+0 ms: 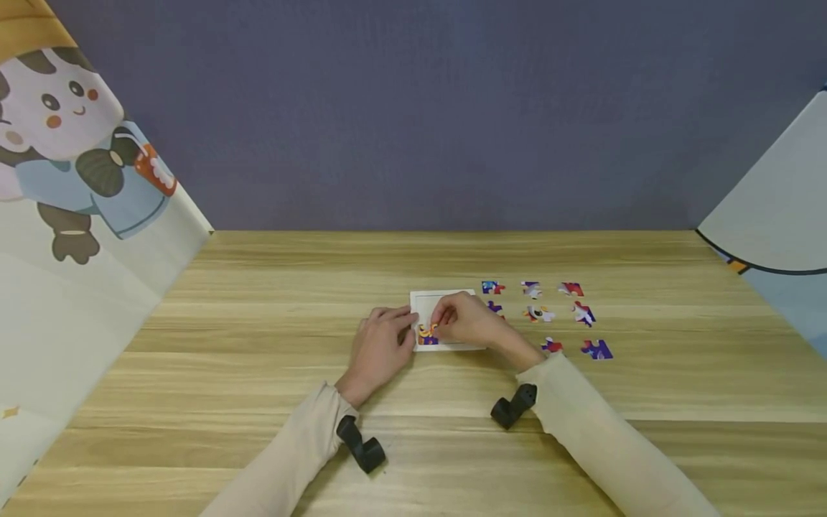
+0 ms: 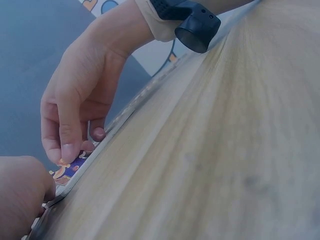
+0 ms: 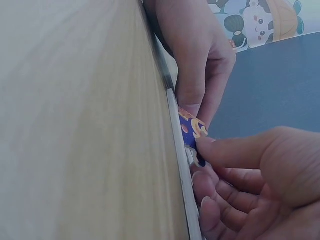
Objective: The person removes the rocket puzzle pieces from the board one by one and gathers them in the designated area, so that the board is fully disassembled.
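A small puzzle piece [image 1: 427, 337], purple with yellow and orange patterning, sits in the near left corner of a white puzzle tray [image 1: 439, 293]. My right hand [image 1: 472, 321] pinches that piece at its right side, thumb and fingertips bent down to it. In the right wrist view the right thumb lies against the piece [image 3: 190, 127]. The left hand [image 1: 384, 345] rests along the tray's left edge, its fingertips and thumb touching the rim. Part of the tray is hidden under the right hand.
Several loose puzzle pieces [image 1: 538, 314] lie spread in rows to the right of the tray on the wooden table [image 1: 258, 309]. The right forearm passes close to the nearest pieces. A dark blue-grey wall [image 1: 452, 122] rises behind the table's far edge.
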`<control>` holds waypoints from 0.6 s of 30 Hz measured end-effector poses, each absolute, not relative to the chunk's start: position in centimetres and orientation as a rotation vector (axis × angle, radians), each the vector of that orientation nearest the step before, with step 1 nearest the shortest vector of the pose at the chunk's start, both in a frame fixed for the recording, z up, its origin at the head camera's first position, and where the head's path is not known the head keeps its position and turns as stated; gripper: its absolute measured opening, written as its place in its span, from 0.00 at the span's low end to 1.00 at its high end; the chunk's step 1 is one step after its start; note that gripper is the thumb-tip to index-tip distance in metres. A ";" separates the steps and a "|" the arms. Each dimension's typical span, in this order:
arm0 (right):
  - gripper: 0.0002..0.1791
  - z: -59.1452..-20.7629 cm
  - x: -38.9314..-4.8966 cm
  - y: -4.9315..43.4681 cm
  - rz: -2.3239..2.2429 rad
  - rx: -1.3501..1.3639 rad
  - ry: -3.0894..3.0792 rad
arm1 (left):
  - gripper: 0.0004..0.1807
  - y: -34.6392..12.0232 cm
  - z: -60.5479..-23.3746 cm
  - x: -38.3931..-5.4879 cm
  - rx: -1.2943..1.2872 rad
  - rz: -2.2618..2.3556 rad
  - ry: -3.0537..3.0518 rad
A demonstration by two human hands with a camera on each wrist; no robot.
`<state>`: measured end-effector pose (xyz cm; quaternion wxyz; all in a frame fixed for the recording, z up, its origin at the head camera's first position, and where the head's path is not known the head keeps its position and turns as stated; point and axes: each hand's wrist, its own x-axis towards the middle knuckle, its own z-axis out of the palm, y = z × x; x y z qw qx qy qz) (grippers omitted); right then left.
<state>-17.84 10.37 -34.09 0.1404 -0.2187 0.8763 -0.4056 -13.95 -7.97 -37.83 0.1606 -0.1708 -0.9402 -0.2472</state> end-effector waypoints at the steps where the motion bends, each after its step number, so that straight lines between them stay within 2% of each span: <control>1: 0.05 -34.1 -17.8 10.4 -1.177 -0.629 2.528 | 0.16 -8.0 -37.8 -14.0 -0.488 -0.708 -2.685; 18: 0.04 -34.1 -17.7 10.1 -1.318 -0.462 2.379 | 0.16 -8.0 -37.9 -14.0 -0.491 -0.718 -2.679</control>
